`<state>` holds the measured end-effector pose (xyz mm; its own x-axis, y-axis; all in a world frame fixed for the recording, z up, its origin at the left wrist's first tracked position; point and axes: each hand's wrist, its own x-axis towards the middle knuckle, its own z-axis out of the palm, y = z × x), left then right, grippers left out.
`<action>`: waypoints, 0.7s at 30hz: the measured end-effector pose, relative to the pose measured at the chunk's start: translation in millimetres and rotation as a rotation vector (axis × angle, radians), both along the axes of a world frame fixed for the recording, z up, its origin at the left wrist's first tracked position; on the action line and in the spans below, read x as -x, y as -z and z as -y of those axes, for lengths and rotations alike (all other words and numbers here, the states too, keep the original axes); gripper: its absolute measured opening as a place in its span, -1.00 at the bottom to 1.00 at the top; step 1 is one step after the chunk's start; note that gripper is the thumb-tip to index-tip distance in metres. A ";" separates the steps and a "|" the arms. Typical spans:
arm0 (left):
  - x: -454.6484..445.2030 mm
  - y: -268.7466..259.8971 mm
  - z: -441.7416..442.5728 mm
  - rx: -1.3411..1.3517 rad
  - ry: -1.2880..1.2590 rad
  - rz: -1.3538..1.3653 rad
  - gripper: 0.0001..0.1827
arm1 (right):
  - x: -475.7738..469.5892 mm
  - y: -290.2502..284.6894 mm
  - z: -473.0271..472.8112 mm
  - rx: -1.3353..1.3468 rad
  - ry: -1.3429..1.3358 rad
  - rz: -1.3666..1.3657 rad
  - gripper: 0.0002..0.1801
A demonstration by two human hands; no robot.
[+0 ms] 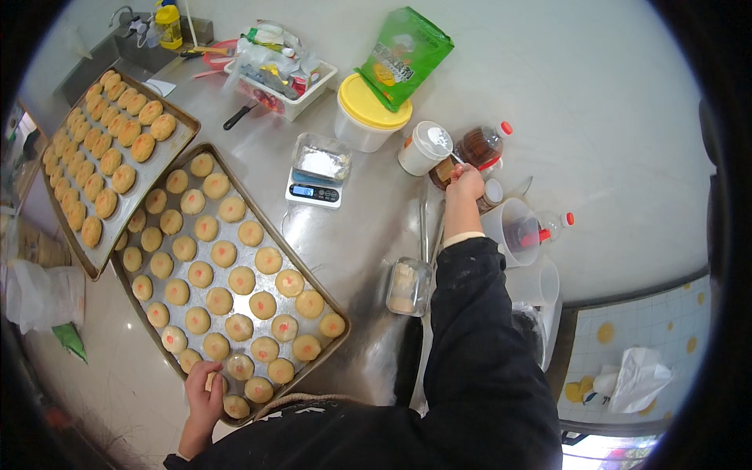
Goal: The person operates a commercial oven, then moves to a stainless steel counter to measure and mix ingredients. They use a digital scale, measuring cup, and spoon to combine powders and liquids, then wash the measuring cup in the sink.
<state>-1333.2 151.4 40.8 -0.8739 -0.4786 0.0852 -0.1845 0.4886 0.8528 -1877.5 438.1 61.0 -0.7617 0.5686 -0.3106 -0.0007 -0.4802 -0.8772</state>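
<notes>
My right hand grips the thin handle of a spoon, whose other end reaches the white powder in a white plastic tub. At the near end of a metal baking tray, my left hand hovers with thumb and fingers apart around a small round pastry; whether it touches is unclear. Rows of pale dough rounds, many with a red mark on top, cover this tray. A digital kitchen scale bears a clear container of white powder, its display lit.
A second tray of browner pastries overlaps the first at left. Behind stand a yellow-lidded bucket with a green packet and a white basket. Bottles, a plastic jug and a clear container surround my right arm.
</notes>
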 end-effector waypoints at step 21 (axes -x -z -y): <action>-30.5 10.9 4.7 -0.035 -0.072 0.020 -0.83 | -109.7 37.8 136.3 -0.767 -0.706 -0.318 -0.81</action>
<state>-1302.7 146.7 29.9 -0.8387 -0.5424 0.0497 -0.2353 0.4431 0.8650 -1767.8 301.8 23.3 -0.9754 -0.0698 0.2090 -0.2193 0.2134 -0.9520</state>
